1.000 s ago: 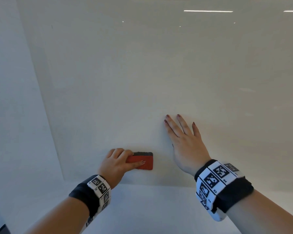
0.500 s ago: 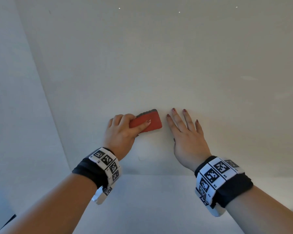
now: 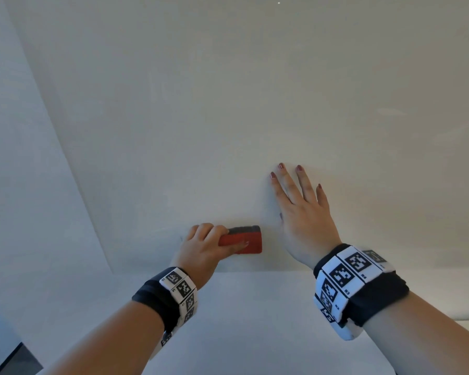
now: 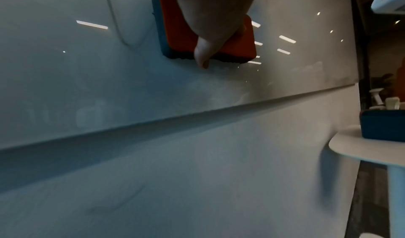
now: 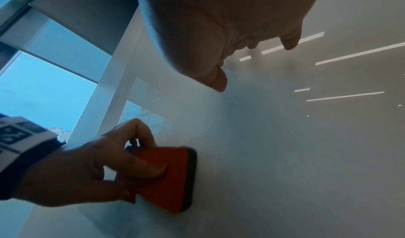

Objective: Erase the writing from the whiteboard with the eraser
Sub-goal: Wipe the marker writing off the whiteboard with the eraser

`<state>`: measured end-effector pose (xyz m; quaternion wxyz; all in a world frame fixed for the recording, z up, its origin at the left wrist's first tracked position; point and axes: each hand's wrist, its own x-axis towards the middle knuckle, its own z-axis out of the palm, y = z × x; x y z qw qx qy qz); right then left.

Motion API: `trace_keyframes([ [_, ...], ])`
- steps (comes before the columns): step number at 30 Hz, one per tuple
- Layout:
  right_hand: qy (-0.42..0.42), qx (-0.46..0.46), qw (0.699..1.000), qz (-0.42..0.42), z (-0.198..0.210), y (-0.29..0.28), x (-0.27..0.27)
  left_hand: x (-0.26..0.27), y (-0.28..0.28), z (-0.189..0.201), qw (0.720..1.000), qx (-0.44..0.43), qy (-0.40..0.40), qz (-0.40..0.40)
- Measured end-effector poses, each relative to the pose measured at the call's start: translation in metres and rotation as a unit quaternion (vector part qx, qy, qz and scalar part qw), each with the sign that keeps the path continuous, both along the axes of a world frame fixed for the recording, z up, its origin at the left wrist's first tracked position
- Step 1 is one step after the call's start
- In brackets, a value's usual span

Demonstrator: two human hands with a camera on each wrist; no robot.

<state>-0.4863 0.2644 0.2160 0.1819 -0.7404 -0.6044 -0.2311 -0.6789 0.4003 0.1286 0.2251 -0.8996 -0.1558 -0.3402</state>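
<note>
A glossy whiteboard point(image 3: 255, 104) fills the wall ahead. My left hand point(image 3: 209, 247) grips a red eraser point(image 3: 245, 239) with a dark felt side and presses it flat on the board near the lower edge. The same eraser point(image 4: 181, 33) shows in the left wrist view under my thumb, and the eraser point(image 5: 173, 177) also appears in the right wrist view. My right hand point(image 3: 301, 212) lies flat on the board with straight fingers, up and to the right of the eraser. A faint curved pen stroke point(image 4: 122, 30) shows on the whiteboard point(image 4: 87, 77) beside the eraser.
The board's lower edge point(image 4: 175, 118) runs above a plain white wall panel point(image 3: 255, 307). A white side wall point(image 3: 25, 158) closes the left. A small round white table point(image 4: 361, 148) with a dark blue object stands to one side. Windows point(image 5: 43, 94) show in the right wrist view.
My left hand has slid the eraser down the board, from beside the right fingertips to near the lower edge. The right hand has stayed flat on the board.
</note>
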Motion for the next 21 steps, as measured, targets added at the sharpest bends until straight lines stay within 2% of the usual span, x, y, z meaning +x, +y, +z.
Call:
trace_keyframes([
  [6,-0.016,-0.004,1.0,-0.007,-0.001,0.0,0.003,-0.022,0.01,-0.011,0.997,0.037,0.069,0.005],
  [10,-0.015,-0.011,1.0,-0.004,-0.003,0.001,0.005,-0.035,0.016,0.006,0.999,0.02,-0.008,0.032],
  [15,-0.008,-0.004,1.0,0.002,-0.003,0.003,0.003,-0.036,0.01,0.071,0.989,0.023,-0.117,0.082],
  [18,-0.012,0.007,1.0,-0.005,-0.004,0.004,0.001,-0.038,0.009,0.103,0.987,0.011,-0.13,0.096],
  [21,-0.009,0.01,1.0,0.001,-0.005,0.005,0.0,-0.039,0.008,0.104,0.987,0.006,-0.124,0.098],
])
